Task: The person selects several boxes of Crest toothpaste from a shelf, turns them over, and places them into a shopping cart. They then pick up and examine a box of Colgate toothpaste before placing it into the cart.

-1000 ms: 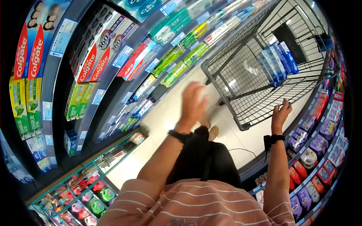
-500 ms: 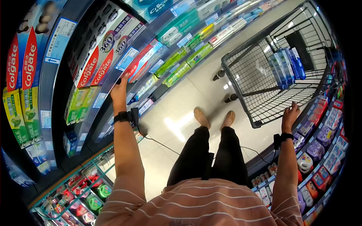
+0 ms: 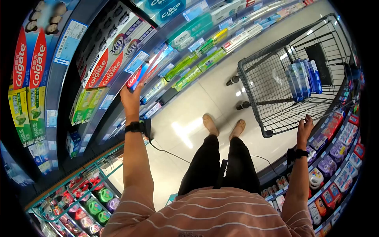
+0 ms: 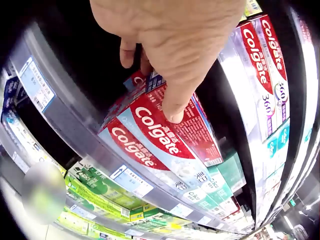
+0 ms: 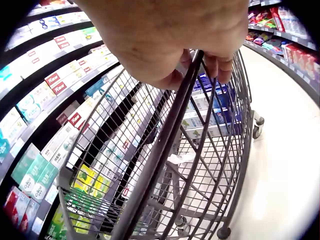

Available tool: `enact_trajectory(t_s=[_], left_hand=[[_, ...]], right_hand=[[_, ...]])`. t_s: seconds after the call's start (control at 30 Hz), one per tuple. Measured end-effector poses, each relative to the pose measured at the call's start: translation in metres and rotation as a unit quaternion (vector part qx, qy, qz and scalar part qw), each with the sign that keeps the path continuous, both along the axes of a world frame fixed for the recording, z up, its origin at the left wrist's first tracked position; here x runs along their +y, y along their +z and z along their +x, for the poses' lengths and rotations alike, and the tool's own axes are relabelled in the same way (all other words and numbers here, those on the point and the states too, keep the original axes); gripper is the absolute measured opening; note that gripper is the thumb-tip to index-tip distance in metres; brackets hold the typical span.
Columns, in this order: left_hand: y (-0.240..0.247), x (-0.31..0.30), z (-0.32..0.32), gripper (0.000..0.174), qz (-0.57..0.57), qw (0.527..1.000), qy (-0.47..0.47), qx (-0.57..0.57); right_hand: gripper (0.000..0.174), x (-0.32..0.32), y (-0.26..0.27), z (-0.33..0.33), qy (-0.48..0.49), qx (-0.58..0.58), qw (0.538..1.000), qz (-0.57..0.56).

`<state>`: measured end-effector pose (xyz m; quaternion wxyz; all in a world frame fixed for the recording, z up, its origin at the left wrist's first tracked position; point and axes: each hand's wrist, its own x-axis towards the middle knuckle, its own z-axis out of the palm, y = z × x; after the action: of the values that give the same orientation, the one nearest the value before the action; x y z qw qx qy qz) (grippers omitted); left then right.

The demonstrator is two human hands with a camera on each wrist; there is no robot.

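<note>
At the shelf on the left, my left hand (image 3: pixel 131 100) grips a red and blue Colgate toothpaste box (image 3: pixel 136 77). The left wrist view shows the thumb (image 4: pixel 175 107) lying on the box's red end, with the fingertips behind it, partly hidden by the hand. A second Colgate box (image 4: pixel 132 147) stands right beside it on the same shelf. On the other side, my right hand (image 3: pixel 305 128) holds the side rail of a dark wire shopping cart (image 3: pixel 272 106). In the right wrist view its fingers curl over the black rail (image 5: pixel 167 135).
Several blue packs (image 3: pixel 304 81) stand inside the cart. Colgate 360 boxes (image 3: pixel 102 67) and green Darlie boxes (image 3: pixel 37 108) fill neighbouring shelves. Shelves with purple bottles (image 3: pixel 325 164) run along the right. A thin cable (image 3: pixel 169 152) hangs from the left wrist strap over the pale floor.
My left hand swung left from over the floor to the shelf and now grips a Colgate box, which has tilted. The cart shifted slightly right in view; my right hand stayed at its rail.
</note>
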<state>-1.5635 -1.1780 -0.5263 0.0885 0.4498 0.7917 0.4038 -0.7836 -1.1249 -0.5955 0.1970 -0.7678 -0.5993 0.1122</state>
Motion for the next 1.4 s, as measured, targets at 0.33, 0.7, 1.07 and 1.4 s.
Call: enact_trajectory(t_s=[0.33,0.7,1.07,1.4], left_hand=[[0.017,-0.033,0.064,0.064,-0.053,0.997,0.057,0.02],[0.023,-0.046,0.084,0.059,-0.057,0.992,0.016,0.109],[0.046,-0.085,0.146,0.047,-0.051,0.957,0.009,-0.284],[0.08,-0.085,0.187,0.056,-0.066,0.978,-0.119,-0.159]], right_hand=[[0.045,-0.03,0.03,-0.014,-0.012,0.094,0.995,-0.009],[0.049,-0.07,0.048,-0.059,-0.088,0.27,0.948,-0.144],[0.02,-0.07,0.087,-0.118,-0.018,0.338,0.912,-0.233],[0.045,-0.01,0.165,-0.282,0.118,0.595,0.728,-0.321]])
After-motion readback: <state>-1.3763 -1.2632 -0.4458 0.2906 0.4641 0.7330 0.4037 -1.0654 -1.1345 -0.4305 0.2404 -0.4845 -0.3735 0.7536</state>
